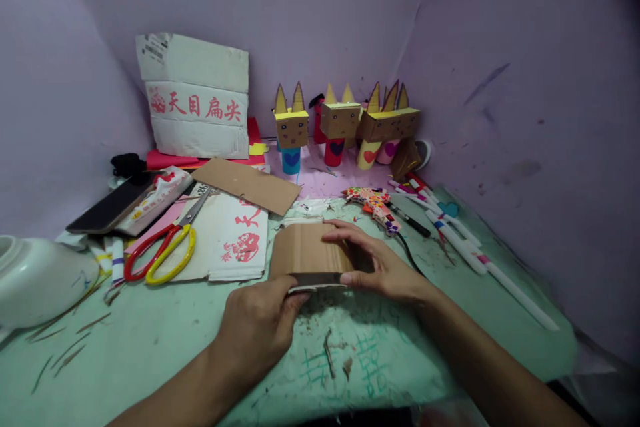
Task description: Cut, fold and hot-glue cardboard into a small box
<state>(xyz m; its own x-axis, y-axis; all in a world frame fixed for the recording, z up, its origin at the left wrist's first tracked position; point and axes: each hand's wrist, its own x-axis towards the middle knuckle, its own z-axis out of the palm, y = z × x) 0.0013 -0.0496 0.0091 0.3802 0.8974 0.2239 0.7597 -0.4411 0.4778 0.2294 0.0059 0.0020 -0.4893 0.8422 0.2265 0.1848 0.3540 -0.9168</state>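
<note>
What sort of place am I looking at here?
Probably a small craft corner, though whether at home or elsewhere isn't shown: a patterned glue gun and several markers lie on the green-topped table, with cardboard-headed figures standing at the back.

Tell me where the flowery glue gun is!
In the head view, the glue gun lies right of centre, just beyond the right hand and left of the markers.

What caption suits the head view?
Left hand and right hand hold bent cardboard at a green table, box-headed figures behind.
</note>
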